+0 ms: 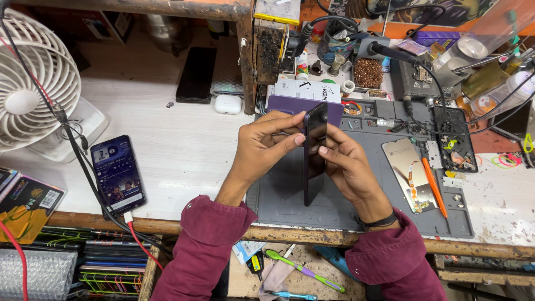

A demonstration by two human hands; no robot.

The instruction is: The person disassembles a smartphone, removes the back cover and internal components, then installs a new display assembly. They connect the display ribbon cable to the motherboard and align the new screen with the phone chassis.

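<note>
- A dark phone (314, 153) is held up on its edge over the grey mat (290, 200), near the middle of the table (184, 145). Its bottom corner is rested on the mat, likely so it is kept steady.
- The left hand (264, 147) is closed around the phone from 9 o'clock, with fingertips pressed on its top part.
- The right hand (345, 164) is closed on it from 3 o'clock, with the thumb laid on the thin side.
- A loose phone screen (409, 173) and an orange tool (433, 187) are laid at 3 o'clock of the hands, close enough to be reached.
- A lit phone (117, 174) is plugged in with a cable at 9 o'clock.
- A white fan (30, 83) is stood at 10 o'clock, well apart.
- A purple case (287, 105) is seen just behind the held phone, at 12 o'clock.
</note>
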